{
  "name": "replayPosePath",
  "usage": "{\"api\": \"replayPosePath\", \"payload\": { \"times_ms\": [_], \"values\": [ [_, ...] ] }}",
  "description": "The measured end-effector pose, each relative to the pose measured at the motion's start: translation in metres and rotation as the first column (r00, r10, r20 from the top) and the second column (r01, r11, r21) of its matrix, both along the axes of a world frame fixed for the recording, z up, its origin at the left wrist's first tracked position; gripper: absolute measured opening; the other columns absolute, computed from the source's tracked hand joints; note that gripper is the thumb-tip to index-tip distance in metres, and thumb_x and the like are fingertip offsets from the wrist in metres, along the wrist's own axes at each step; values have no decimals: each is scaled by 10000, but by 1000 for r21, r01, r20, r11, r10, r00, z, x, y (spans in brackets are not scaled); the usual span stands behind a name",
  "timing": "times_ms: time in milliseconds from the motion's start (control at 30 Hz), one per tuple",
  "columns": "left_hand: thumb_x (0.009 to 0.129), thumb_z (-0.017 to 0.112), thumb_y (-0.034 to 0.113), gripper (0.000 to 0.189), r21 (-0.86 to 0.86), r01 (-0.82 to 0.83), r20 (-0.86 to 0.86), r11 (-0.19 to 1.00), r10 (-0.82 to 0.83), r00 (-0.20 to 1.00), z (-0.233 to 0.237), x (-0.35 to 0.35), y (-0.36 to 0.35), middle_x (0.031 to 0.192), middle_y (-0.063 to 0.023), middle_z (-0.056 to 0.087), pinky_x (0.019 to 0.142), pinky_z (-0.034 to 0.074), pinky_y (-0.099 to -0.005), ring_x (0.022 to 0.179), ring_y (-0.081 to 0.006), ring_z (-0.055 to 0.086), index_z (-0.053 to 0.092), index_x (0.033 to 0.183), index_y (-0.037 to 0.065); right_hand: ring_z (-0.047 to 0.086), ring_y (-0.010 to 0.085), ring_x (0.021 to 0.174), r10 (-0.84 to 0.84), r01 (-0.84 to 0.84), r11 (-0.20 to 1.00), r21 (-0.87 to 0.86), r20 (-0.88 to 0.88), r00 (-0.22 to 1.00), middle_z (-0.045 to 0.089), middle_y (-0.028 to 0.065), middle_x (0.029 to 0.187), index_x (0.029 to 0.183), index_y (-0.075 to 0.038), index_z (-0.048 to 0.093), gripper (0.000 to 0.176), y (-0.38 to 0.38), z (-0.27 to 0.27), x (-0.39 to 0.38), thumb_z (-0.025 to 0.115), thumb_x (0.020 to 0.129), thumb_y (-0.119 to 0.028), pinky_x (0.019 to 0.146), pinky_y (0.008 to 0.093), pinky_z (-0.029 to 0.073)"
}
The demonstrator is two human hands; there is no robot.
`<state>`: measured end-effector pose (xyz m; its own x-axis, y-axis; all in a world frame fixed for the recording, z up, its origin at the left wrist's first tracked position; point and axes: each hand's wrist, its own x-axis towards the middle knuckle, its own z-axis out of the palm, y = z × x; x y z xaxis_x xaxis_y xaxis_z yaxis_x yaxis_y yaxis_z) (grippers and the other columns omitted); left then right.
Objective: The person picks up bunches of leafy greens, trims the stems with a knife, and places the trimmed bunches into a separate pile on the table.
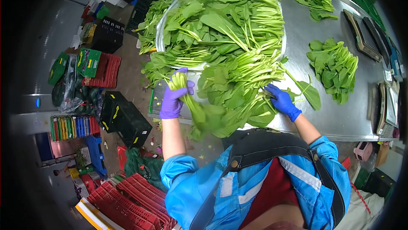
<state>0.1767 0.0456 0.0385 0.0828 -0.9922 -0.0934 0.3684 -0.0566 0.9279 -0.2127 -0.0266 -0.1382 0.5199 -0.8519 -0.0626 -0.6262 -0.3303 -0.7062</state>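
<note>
My left hand [176, 96], in a purple glove, is closed around the stems of a bunch of leafy greens [196, 113]. The leaves of that bunch hang down toward me past the table's front edge and are blurred. My right hand [282, 102], in a blue glove, has its fingers curled at the near right side of the large pile of leafy greens [238, 30]. A small dark edge shows by those fingers, but what they grip is not clear. Loose greens [255, 70] with pale stems lie between my hands.
On the metal table [306, 123], a separate bunch of greens [335, 69] lies to the right, with another bunch [312, 0] farther back. Scales or similar devices [387, 106] stand along the right edge. Black crates [124, 117] and red crates [127, 202] are on the left floor.
</note>
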Motion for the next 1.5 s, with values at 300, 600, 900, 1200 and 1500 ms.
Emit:
{"api": "replayPosePath", "payload": {
  "times_ms": [300,600,900,1200,1500],
  "values": [
    [713,727,53,333,386,431,179,816,-524,833,4,-84,-17,898,-39,652,771,494,-262,796,-113,617,628,1026,1,617,334,867,63,-51,997,49,-273,960,634,151,949,984,-81,645,256,-23,18,2,613,730,-96,769,396,491],
    [642,754,198,500,399,551,661,733,-646,381,-92,-160,-44,933,-92,666,796,480,-307,876,-199,625,608,1082,10,631,314,777,337,-313,938,146,-180,924,650,160,865,966,-109,684,200,-16,50,-32,630,786,-178,723,372,493],
    [612,728,262,499,437,662,760,609,-643,89,-118,-179,-30,896,-169,647,766,487,-373,830,-297,624,617,1055,61,617,296,875,67,-72,997,-11,-218,974,636,111,942,1025,-99,648,336,-16,8,-11,644,695,-156,791,378,490],
    [644,757,173,477,78,626,716,776,-481,506,-50,-146,-35,1189,-150,562,917,431,-322,1053,-267,559,602,1070,25,514,67,634,-59,-42,939,341,281,958,659,23,786,949,-59,692,192,-12,144,-1,700,765,-111,599,228,424],
    [658,761,121,649,90,522,449,848,-502,739,-27,-154,-32,1192,-110,513,951,389,-306,1092,-209,504,476,1228,-4,645,241,679,-57,83,994,-69,320,946,679,121,871,1144,-109,616,349,-4,118,8,629,795,-120,612,342,486]
  ]
}}
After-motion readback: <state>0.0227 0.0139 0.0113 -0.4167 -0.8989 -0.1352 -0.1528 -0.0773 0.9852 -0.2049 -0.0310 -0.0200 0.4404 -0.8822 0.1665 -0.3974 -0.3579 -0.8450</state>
